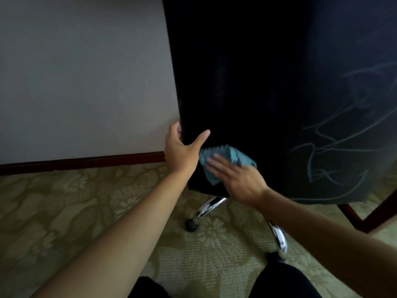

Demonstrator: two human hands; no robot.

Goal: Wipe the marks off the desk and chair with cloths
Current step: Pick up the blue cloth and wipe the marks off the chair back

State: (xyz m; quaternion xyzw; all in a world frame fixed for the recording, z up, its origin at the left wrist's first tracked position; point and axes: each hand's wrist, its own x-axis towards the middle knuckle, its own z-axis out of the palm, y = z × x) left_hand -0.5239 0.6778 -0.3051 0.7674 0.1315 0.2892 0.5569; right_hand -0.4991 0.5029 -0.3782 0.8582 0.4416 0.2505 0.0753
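The black back of a chair [247,82] fills the middle of the head view. My left hand [182,149] grips its left edge, thumb on the back face and fingers wrapped behind. My right hand [238,181] presses a blue cloth [227,160] flat against the lower part of the chair back, fingers straight. To the right, a dark panel [354,136] carries pale scribbled marks [335,151].
Chrome chair legs [206,209] with black casters stand on a green patterned carpet [64,211]. A white wall [86,82] with a dark red skirting board is on the left. A dark red wooden frame [369,218] slants at the right. My dark-clad knees are at the bottom.
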